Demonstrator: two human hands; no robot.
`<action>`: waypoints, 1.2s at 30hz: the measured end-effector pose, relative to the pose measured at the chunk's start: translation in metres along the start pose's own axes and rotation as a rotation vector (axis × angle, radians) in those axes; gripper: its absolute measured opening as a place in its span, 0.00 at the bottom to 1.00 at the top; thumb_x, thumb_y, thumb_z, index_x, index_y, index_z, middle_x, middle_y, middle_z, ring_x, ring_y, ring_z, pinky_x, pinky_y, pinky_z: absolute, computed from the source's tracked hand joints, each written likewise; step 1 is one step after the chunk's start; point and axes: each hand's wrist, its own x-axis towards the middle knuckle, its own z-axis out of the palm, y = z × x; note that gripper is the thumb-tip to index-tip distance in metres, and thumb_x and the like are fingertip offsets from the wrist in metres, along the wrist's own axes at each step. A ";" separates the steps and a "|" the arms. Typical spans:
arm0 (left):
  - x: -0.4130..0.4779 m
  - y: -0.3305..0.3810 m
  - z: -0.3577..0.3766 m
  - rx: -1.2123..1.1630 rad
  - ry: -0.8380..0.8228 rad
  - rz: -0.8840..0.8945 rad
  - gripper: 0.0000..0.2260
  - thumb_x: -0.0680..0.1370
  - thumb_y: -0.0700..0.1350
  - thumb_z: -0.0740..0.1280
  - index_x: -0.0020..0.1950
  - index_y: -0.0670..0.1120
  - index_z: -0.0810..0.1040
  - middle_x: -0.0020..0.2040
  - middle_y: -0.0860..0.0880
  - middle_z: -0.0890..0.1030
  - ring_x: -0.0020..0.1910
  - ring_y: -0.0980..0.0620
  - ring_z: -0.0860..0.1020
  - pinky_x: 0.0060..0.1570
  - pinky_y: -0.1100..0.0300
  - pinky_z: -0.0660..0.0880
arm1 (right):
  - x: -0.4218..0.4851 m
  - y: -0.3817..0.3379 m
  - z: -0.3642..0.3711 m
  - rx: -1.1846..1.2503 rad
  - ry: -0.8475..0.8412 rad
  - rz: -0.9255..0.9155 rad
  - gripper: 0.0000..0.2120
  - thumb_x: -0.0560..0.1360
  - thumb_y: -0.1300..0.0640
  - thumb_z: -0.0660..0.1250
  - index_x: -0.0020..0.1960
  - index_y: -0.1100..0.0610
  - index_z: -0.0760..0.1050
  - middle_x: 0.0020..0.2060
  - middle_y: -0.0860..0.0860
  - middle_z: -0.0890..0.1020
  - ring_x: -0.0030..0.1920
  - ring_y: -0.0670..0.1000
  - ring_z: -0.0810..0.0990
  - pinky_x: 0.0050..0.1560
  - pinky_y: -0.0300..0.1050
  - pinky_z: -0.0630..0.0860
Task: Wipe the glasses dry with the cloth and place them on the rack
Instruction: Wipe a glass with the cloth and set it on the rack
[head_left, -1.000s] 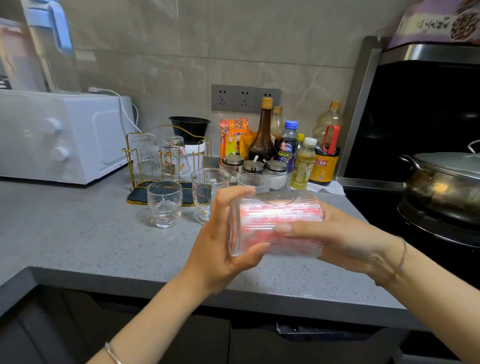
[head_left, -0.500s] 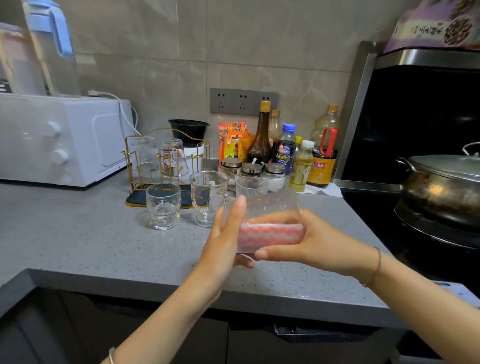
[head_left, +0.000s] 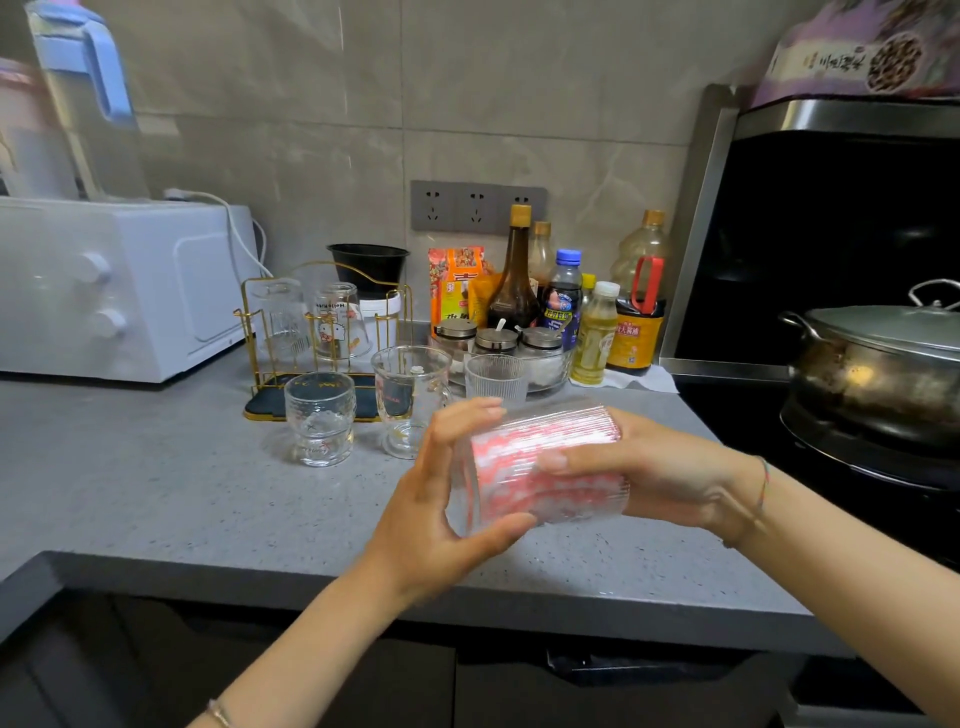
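Counter (head_left: 156, 493): hands (head_left: 431, 509), glass (head_left: 465, 493), cloth (head_left: 524, 483) perhaps inside.

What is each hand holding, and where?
Both hold the ribbed glass on its side, cloth inside: left hand grips its left end, right hand wraps its right end.

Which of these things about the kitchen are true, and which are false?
1. The left hand and right hand both hold one ribbed glass. True.
2. The cloth lies flat on the counter. False: the cloth is stuffed inside the held glass.
3. Two glasses sit upside down on the gold rack. True.
4. The pot has no lid. False: a lid covers the pot.
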 end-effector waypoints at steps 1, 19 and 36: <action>0.000 0.001 0.000 -0.057 -0.021 -0.116 0.29 0.71 0.73 0.59 0.68 0.66 0.62 0.70 0.66 0.65 0.71 0.60 0.67 0.63 0.60 0.73 | -0.001 -0.001 -0.003 -0.009 -0.009 0.014 0.18 0.71 0.66 0.65 0.61 0.61 0.75 0.56 0.59 0.82 0.54 0.56 0.82 0.54 0.45 0.79; 0.015 0.014 -0.017 -0.891 -0.483 -1.063 0.30 0.58 0.64 0.79 0.55 0.51 0.85 0.55 0.41 0.84 0.48 0.42 0.84 0.48 0.47 0.81 | 0.006 0.007 -0.018 -0.129 -0.083 0.117 0.12 0.66 0.66 0.71 0.48 0.58 0.83 0.46 0.53 0.85 0.46 0.49 0.84 0.45 0.38 0.79; 0.037 0.035 0.003 -1.256 0.254 -1.008 0.24 0.75 0.61 0.61 0.47 0.43 0.85 0.43 0.43 0.84 0.38 0.48 0.83 0.39 0.58 0.81 | 0.023 0.037 0.036 -0.631 0.466 -0.831 0.15 0.77 0.62 0.65 0.63 0.59 0.77 0.66 0.49 0.76 0.72 0.47 0.66 0.72 0.46 0.63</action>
